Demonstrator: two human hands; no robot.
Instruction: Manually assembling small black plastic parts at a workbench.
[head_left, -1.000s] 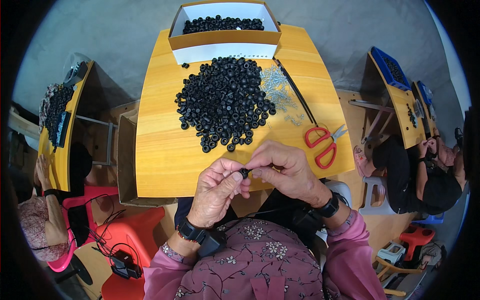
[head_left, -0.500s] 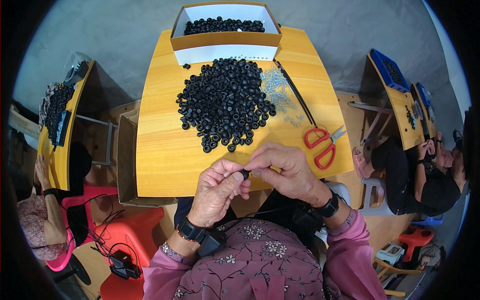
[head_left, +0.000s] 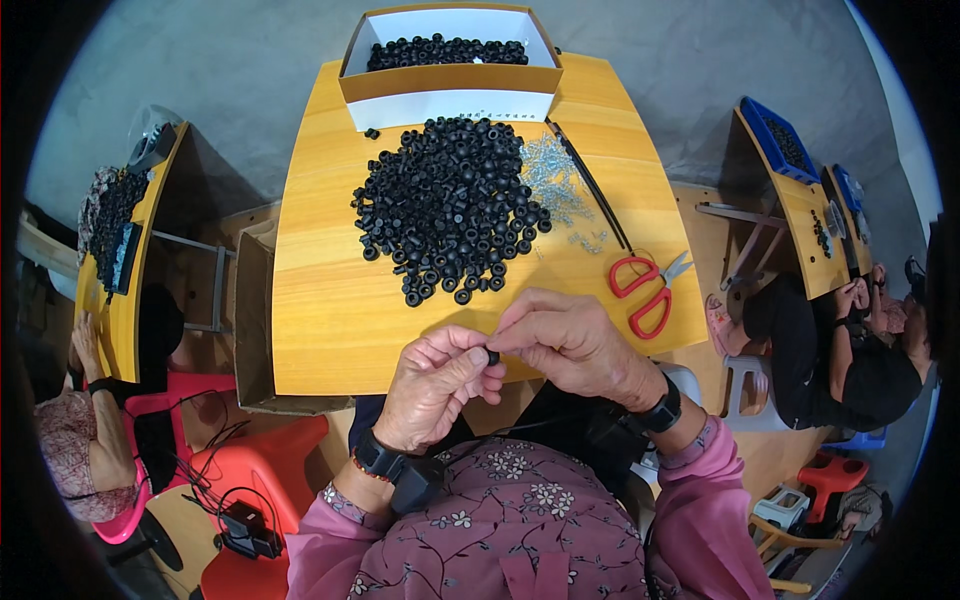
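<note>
Wooden table (head_left: 330, 330) on grey floor, left hand (head_left: 432, 388) and right hand (head_left: 572, 345) at 6 o'clock, fingertips of both pinching one small black ring (head_left: 492, 356), black ring pile (head_left: 450, 205) at 12 o'clock, red scissors (head_left: 645, 290) at 2 o'clock.

black rubber rings (head_left: 450, 205), red-handled scissors (head_left: 645, 290), yellow wooden table (head_left: 330, 320), floral purple sleeves (head_left: 700, 510)

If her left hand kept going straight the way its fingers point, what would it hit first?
The left hand points right, straight at the right hand; it would first meet the small black part pinched between both, then the right fingertips. They already look in contact.
</note>
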